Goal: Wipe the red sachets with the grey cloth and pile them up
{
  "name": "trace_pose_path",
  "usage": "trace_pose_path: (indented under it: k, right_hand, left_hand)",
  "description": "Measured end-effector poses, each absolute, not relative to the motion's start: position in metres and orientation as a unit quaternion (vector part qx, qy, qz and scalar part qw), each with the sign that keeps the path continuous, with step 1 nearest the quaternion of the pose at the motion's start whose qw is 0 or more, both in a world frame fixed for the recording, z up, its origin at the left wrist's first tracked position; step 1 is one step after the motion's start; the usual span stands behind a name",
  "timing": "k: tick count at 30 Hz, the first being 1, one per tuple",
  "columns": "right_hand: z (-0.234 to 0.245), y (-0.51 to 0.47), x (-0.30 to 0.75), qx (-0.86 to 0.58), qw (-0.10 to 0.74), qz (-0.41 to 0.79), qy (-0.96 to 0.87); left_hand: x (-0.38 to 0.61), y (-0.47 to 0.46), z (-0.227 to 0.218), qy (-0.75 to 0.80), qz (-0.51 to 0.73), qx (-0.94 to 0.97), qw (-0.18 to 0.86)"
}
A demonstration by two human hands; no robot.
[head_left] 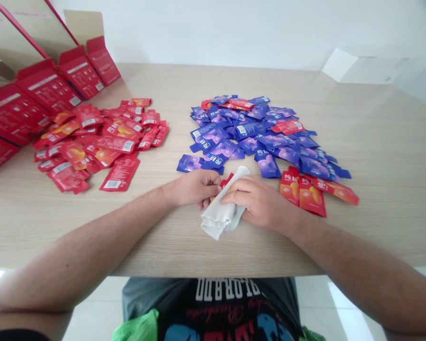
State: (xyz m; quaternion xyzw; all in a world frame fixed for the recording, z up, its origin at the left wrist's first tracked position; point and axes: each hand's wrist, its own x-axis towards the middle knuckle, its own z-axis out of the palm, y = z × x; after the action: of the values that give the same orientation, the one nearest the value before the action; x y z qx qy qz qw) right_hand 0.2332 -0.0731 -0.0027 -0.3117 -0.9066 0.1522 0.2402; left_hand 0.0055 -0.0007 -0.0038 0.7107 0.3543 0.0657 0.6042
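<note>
My left hand (193,188) curls at the top of a grey-white cloth (218,213), its fingers pinching a red sachet (226,181) that is mostly hidden. My right hand (261,203) lies over the cloth's other side, fingers pressed around the sachet. Just beyond the hands spreads a heap of blue-purple sachets (252,132). Several red-orange sachets (305,194) lie next to my right hand, overlapping the heap's near edge. Left of my left hand sits a separate heap of red sachets (99,142).
Both heaps lie on a light wood-grain table (376,142). Flattened red cardboard cartons (46,87) stand along the far left, touching the red heap. A pale sheet of card (362,66) leans at the far right. Below the table edge are my dark printed T-shirt (213,308) and a green plastic bag (138,327).
</note>
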Motion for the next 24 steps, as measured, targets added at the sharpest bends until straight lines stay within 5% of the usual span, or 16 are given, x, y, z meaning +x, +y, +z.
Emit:
trace_pose_path:
  k: [24]
  right_hand:
    - [-0.0032, -0.0713, 0.2330, -0.321, 0.248, 0.133, -0.904]
  left_hand:
    - [0.0039, 0.0008, -0.0057, 0.353, 0.062, 0.712, 0.604]
